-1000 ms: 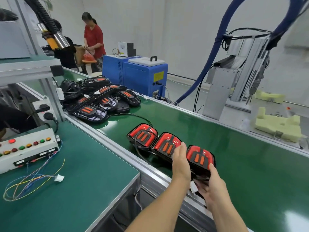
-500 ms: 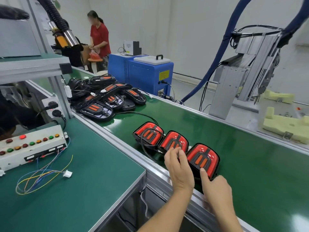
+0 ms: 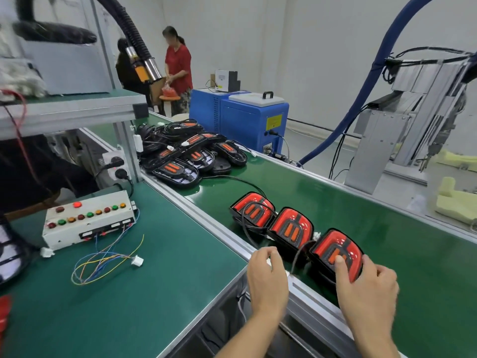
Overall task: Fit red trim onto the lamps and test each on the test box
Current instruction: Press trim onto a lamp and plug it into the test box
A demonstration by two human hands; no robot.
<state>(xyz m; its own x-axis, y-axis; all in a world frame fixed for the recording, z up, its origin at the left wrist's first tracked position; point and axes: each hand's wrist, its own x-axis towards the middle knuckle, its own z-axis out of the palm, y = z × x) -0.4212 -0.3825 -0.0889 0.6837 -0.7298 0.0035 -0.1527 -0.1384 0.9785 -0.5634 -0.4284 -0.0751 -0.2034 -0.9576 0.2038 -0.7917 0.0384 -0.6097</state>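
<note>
Right hand [image 3: 366,288] grasps the nearest red-trimmed lamp [image 3: 335,250], thumb on its lens, lower right of frame. Left hand [image 3: 267,275] is curled, pinching that lamp's black cable [image 3: 296,257]. Three trimmed lamps sit in a row on the conveyor belt [image 3: 387,241]. Untrimmed lamps [image 3: 191,156] piled mid-frame: most remain. Test box [image 3: 87,219] is centre left, well apart.

Red lamps [image 3: 289,228] with orange bars on a green belt [image 3: 387,241]

Both forearms reach forward, bare. The left hand [image 3: 267,276] has its fingers curled, pinching something small. The right hand [image 3: 366,282] curls fingers and thumb in a grip.
</note>
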